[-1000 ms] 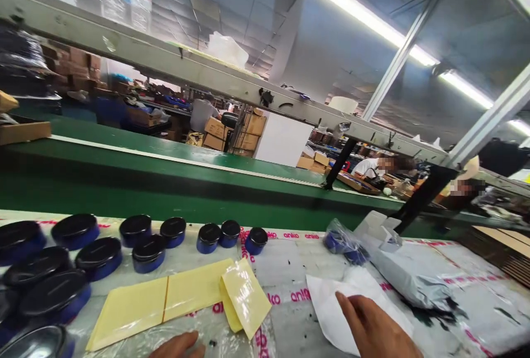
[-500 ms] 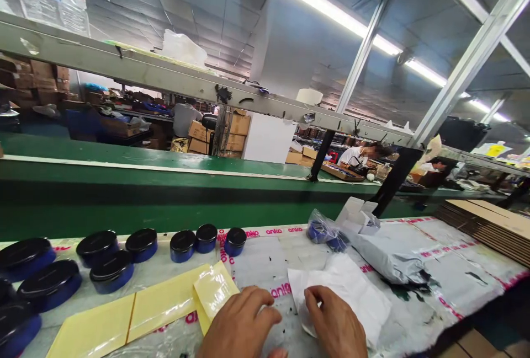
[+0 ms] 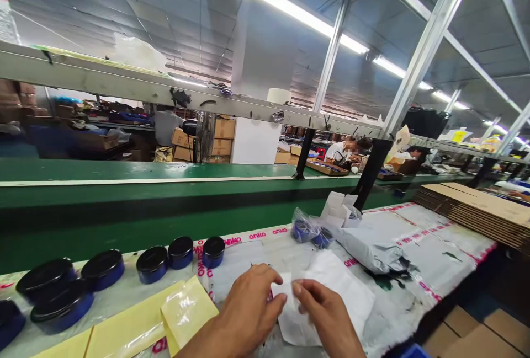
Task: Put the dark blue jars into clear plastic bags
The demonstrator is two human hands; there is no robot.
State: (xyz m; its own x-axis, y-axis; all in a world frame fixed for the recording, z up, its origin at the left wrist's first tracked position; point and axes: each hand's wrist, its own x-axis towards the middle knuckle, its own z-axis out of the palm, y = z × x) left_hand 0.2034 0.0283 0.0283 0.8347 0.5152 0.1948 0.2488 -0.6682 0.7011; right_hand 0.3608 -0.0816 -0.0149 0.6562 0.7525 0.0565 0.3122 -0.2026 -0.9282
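Note:
My right hand (image 3: 325, 308) pinches the edge of a thin white sheet (image 3: 302, 319) between thumb and fingers. More of the soft white sheets (image 3: 351, 297) lie under and beside that hand, so I cannot tell if they are bags. To the left, my left hand (image 3: 254, 300) is held just above the bench with thumb and fingers apart and nothing in it. Beside its wrist lies a yellow strip of glossy labels (image 3: 186, 308), folded over at one end. Several blue round jars with black lids, one of them a small jar (image 3: 213, 252), stand farther left.
Bagged blue jars (image 3: 304, 231) and an opened white carton (image 3: 337, 209) sit at the back, near a grey plastic parcel (image 3: 372, 250). Flat cardboard (image 3: 476, 206) is stacked at the right. Behind the bench runs a green ledge (image 3: 124, 203); other people are in the background.
The view has turned to the right. My right hand has closed on the edge of a white sheet and lifts it a little; my left hand has come nearer to it.

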